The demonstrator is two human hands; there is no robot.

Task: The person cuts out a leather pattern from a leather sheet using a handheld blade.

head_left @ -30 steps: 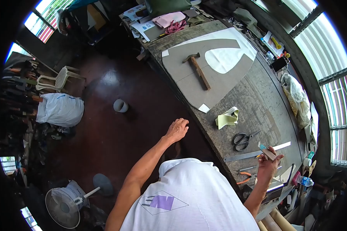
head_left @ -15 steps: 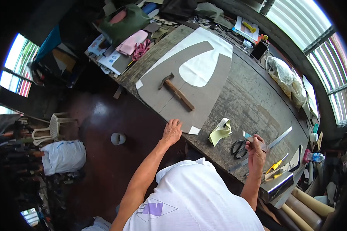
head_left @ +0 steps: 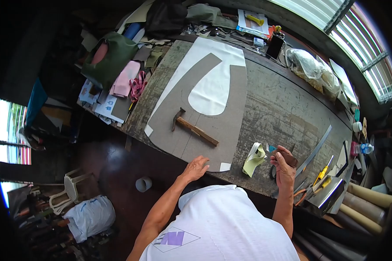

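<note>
My left hand (head_left: 197, 168) is at the near edge of the grey sheet (head_left: 204, 150), fingers loosely spread over it and grasping nothing that shows; whether they press down, I cannot tell. My right hand (head_left: 285, 173) is closed around a small brown piece (head_left: 288, 159) with a teal and pale end pointing far and left. It may be a cutting tool, but my fingers cover too much of it to be sure. I hold it above the right part of the table (head_left: 270, 115), apart from the sheet.

I judge this a moment of handling the sheet's near edge, tool at the ready rather than in use. The grey sheet lies flat on a white sheet (head_left: 200, 95), its curved opening towards the far side. A hammer (head_left: 197, 131) rests across the grey sheet, just beyond my left fingers; shifting the sheet calls for lifting it off or sliding it along. Working that edge calls for a steady left hand and the right brought over to the left.

Between my hands, a pale green strip (head_left: 253, 161) stands in the way of that path. Scissors (head_left: 273, 173) sit mostly hidden behind my right hand. Further right lie a metal ruler (head_left: 319, 145), a yellow screwdriver (head_left: 323, 172) and a shiny box (head_left: 329, 191). At the far left, a green bag (head_left: 113, 61) and pink cloth (head_left: 125, 81) crowd the table.
</note>
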